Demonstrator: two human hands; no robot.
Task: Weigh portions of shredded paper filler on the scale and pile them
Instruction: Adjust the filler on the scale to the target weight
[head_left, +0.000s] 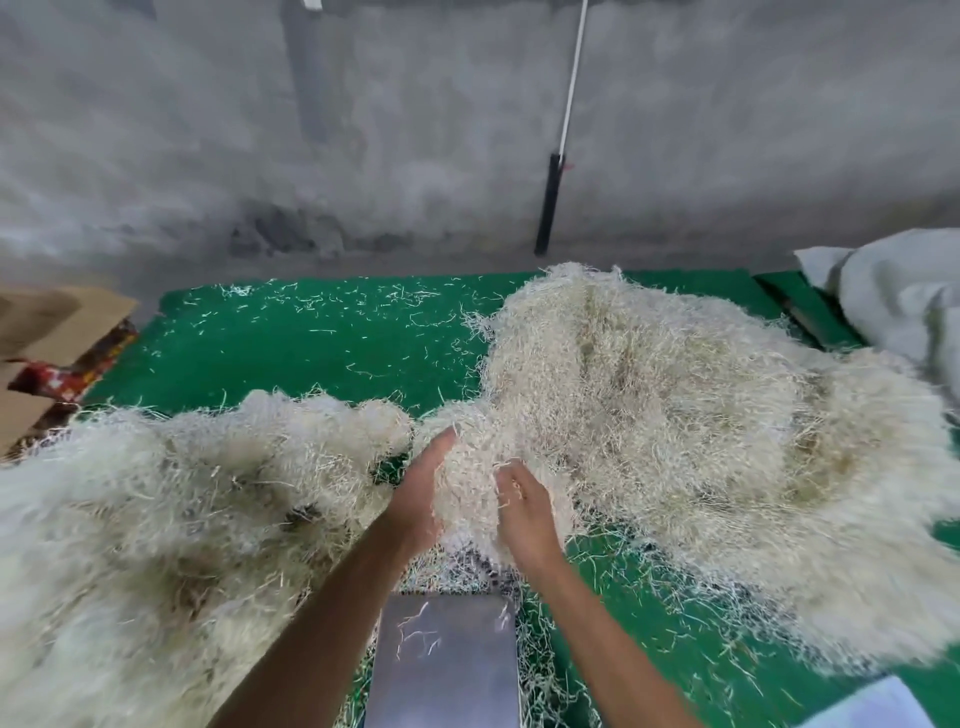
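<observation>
A clump of cream shredded paper (470, 483) sits between my two hands, above the far edge of the steel scale platform (447, 670). My left hand (418, 493) presses its open palm against the clump's left side. My right hand (524, 514) cups the right side with fingers curled into the shreds. A few loose strands lie on the scale platform. A large heap of shredded paper (675, 431) spreads on the right, and another heap (156, 545) fills the left.
A green mat (322, 343) covers the table, strewn with loose shreds. Cardboard boxes (47, 332) stand at the far left edge. A grey cloth sack (898, 296) lies at the far right. A concrete wall with a white-and-black pole (556, 182) stands behind.
</observation>
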